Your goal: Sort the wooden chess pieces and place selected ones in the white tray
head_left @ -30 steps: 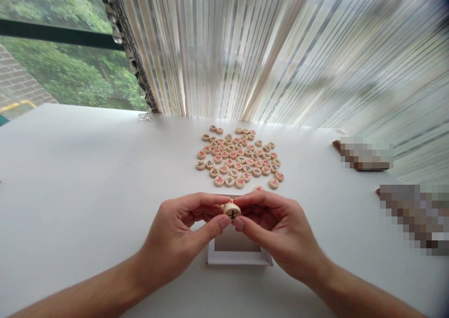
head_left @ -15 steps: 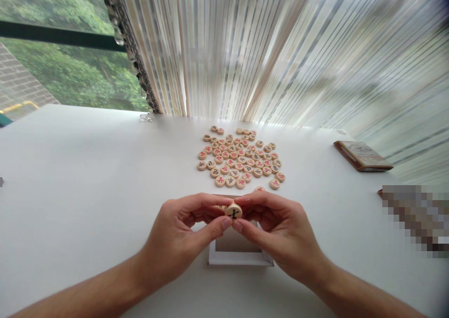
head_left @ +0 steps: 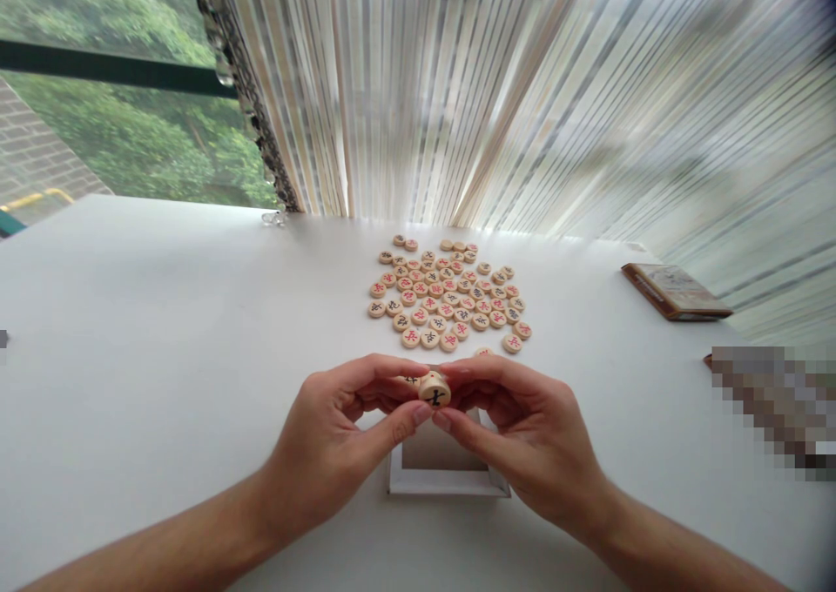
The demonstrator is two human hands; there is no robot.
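Observation:
A round wooden Chinese chess piece [head_left: 434, 394] with a black character faces me, held up between both hands. My left hand [head_left: 349, 427] pinches it from the left with thumb and fingertips. From the right, the thumb and fingers of my right hand [head_left: 519, 427] close on it too. Whether more pieces are stacked behind it, I cannot tell. Under the hands lies a shallow white-rimmed box [head_left: 450, 485] with a brown bottom, partly covered by them. Another piece with black marks [head_left: 410, 380] shows just behind my left fingers.
Beyond the box, several Chinese chess pieces [head_left: 450, 300] with red or black characters spread over the white table [head_left: 196, 331]. A brown-edged box or book [head_left: 679, 292] lies at the right, near a blurred-out object [head_left: 777, 400]. String curtains [head_left: 418, 96] hang along the far edge.
The held piece has tipped slightly, so more of its upper side shows. My fingertips have shifted a little on it, and the piece behind my left fingers shows more clearly.

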